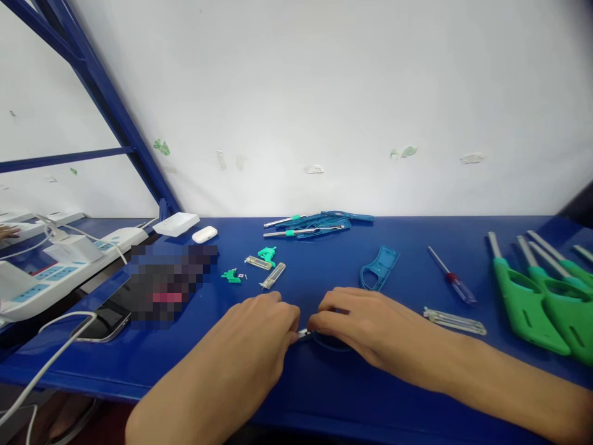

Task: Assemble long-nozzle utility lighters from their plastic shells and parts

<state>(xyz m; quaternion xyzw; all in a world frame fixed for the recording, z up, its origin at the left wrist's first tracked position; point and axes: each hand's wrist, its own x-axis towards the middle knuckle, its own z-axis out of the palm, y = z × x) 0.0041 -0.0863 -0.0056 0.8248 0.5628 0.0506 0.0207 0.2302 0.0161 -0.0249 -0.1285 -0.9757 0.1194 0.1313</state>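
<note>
The small white piece (pixel 302 333) sits in the narrow gap between the two hands, low over the near part of the blue table (pixel 352 395). It lies just to the right of the left hand's (pixel 259 327) fingertips and just to the left of the right hand's (pixel 361 312). Its visible length runs mostly side to side — across the gap, with the right end angled slightly away from the person. Both hands are close to it, and the left fingertips appear to touch its left end.

The left thumb and index finger are nearly together, a narrow pinch that seems to hold the piece, though the knuckles cover part of the contact. The right hand arches over a dark blue curved part (pixel 332 343), whose near edge shows below the palm. Its fingers are bent toward the piece; how firmly they grip, and what exactly they grip, I cannot tell.

Beyond the right hand lies the blue lighter handle shell (pixel 388 264), its ring end toward the hand and slightly left, its broad end pointing away and to the right. Farther right, a screwdriver (pixel 458 288) slants with its clear handle nearer the person — beside it, closer to the right forearm, lies a clear fuel reservoir (pixel 456 322).
</note>
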